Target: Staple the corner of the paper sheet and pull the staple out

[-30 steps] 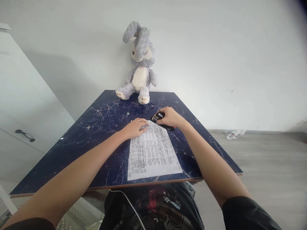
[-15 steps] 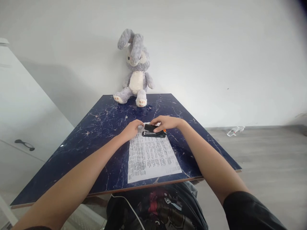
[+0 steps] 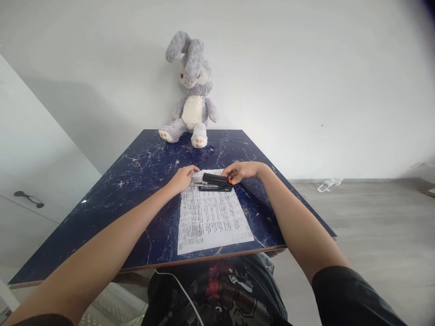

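A black stapler [image 3: 217,181] lies on a printed sheet of paper [image 3: 215,217], its top arm raised over the base. From its front end a thin metal staple tray [image 3: 196,184] sticks out to the left. My right hand [image 3: 242,171] grips the rear of the stapler, with thumb and fingers around the orange button [image 3: 230,181]. Beside the sheet's upper left edge rests my left hand [image 3: 183,177], its fingers stretched toward the stapler's front, with no object visible in them. Its thumb is hidden.
The dark blue marbled table [image 3: 142,181] stands against a white wall. At its far edge sits a grey plush rabbit [image 3: 193,99]. A white cabinet [image 3: 41,158] is on the left. Clear plastic packaging [image 3: 329,184] lies on the floor to the right.
The metal tray now juts out of the stapler's front. My right hand has shifted back to the stapler's rear end, and my left hand has drawn slightly left.
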A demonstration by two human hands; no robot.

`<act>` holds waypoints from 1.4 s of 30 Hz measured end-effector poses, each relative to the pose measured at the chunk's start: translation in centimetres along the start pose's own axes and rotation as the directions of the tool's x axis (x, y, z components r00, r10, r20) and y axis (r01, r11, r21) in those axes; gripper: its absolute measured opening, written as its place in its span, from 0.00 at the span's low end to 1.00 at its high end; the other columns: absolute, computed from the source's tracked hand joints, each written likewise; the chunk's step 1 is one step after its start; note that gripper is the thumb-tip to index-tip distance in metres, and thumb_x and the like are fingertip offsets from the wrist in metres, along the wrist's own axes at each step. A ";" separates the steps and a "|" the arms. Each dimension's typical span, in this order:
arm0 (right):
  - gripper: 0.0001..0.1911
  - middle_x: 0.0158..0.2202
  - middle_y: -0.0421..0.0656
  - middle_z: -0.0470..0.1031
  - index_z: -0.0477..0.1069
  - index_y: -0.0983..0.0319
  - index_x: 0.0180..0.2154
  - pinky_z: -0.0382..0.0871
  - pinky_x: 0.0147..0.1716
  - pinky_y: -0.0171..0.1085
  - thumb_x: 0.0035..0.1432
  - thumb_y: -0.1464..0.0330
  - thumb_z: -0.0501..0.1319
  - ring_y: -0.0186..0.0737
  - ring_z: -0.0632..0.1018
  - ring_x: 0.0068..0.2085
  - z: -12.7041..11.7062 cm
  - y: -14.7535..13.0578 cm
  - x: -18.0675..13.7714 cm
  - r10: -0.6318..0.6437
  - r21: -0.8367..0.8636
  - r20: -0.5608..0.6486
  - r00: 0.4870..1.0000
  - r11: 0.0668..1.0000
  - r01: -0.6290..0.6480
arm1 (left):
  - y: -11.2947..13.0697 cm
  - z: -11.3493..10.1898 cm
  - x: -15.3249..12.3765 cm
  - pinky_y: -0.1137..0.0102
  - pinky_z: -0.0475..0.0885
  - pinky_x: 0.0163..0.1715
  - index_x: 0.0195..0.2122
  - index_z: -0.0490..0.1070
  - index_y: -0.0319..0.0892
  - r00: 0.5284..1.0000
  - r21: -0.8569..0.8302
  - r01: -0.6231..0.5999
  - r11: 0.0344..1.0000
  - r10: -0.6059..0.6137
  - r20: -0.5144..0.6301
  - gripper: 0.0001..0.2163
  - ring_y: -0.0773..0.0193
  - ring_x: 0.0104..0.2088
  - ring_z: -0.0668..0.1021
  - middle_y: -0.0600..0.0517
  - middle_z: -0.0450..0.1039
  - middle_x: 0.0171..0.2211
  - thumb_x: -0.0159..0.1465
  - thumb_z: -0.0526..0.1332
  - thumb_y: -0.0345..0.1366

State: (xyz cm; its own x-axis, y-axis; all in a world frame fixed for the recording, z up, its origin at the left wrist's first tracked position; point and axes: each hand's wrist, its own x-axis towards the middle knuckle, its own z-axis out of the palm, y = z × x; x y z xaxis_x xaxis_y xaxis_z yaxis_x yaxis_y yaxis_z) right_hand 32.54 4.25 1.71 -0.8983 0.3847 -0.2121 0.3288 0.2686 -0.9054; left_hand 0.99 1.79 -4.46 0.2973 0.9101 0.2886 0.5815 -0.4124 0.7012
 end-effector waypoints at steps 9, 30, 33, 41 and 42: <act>0.33 0.58 0.50 0.74 0.70 0.58 0.63 0.71 0.48 0.41 0.60 0.56 0.70 0.46 0.76 0.49 2.1 -1.8 1.5 -0.183 -0.396 -0.106 0.978 0.909 0.127 | -0.6 -0.4 0.6 0.55 0.69 0.61 0.44 0.80 0.44 0.999 -0.096 -0.018 0.995 0.015 -0.029 0.16 0.54 0.54 0.80 0.46 0.81 0.50 0.69 0.51 0.32; 0.31 0.69 0.47 0.64 0.64 0.50 0.67 0.67 0.55 0.52 0.68 0.80 0.57 0.58 0.67 0.63 7.0 -3.5 6.4 -0.555 -0.969 -0.224 0.801 0.040 -0.243 | 2.1 -0.7 0.3 0.53 0.77 0.56 0.40 0.73 0.41 0.893 -0.899 0.313 0.306 -0.417 0.170 0.26 0.49 0.51 0.80 0.38 0.78 0.40 0.76 0.42 0.53; 0.34 0.68 0.49 0.64 0.66 0.51 0.66 0.66 0.56 0.54 0.64 0.83 0.57 0.59 0.67 0.64 7.0 -3.0 6.6 -0.566 -0.953 -0.299 0.768 0.141 -0.267 | 1.9 -0.7 0.6 0.56 0.78 0.53 0.36 0.72 0.42 0.871 -0.891 0.333 0.310 -0.464 0.164 0.23 0.51 0.48 0.81 0.39 0.77 0.37 0.76 0.45 0.51; 0.27 0.49 0.44 0.78 0.76 0.59 0.54 0.71 0.49 0.43 0.51 0.77 0.62 0.48 0.79 0.48 5.0 -2.3 4.9 -0.419 -0.609 -0.484 0.768 0.792 0.048 | -1.7 -5.3 1.1 0.60 0.74 0.47 0.38 0.75 0.44 0.875 -0.110 0.184 0.977 -0.214 -0.435 0.06 0.55 0.39 0.78 0.49 0.73 0.30 0.67 0.60 0.38; 0.24 0.46 0.42 0.79 0.77 0.60 0.51 0.70 0.46 0.41 0.50 0.75 0.64 0.47 0.79 0.46 4.8 -2.3 4.6 -0.366 -0.563 -0.434 0.824 0.824 0.069 | -2.3 -5.7 1.0 0.59 0.73 0.50 0.41 0.77 0.44 0.894 0.068 0.160 0.985 -0.116 -0.432 0.07 0.54 0.41 0.78 0.48 0.73 0.32 0.67 0.60 0.36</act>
State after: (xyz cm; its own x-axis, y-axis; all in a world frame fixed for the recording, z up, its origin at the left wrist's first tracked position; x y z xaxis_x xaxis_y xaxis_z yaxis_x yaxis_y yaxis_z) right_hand 26.24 1.22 1.04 -0.7337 0.6016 0.3158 0.3727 0.7449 -0.5533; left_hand -4.35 3.92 -2.06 -0.1286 0.8792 0.4588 0.6721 -0.2630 0.6922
